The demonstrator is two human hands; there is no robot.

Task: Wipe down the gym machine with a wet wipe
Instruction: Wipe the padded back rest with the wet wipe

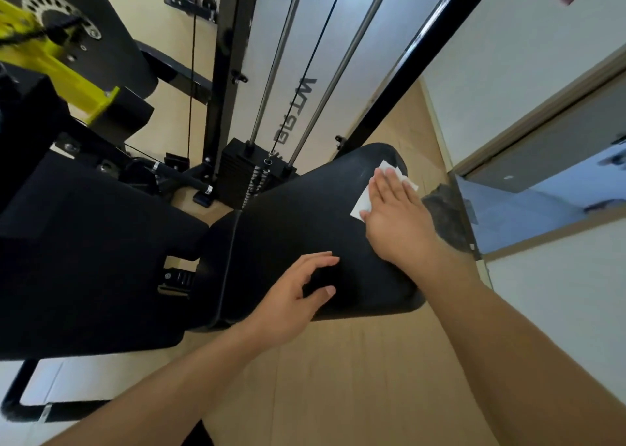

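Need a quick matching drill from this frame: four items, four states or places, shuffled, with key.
Items
1. right hand
2. left hand
3. wet wipe
4. weight stack

States or places
A. white, pinned flat on the black seat pad
B. on the floor beyond the pad, at the foot of two steel guide rods
C. palm down, pressing the wipe near the pad's far end
D. fingers curled and open, empty, over the pad's near edge

Pairs: 1-C, 2-D, 3-A, 4-B
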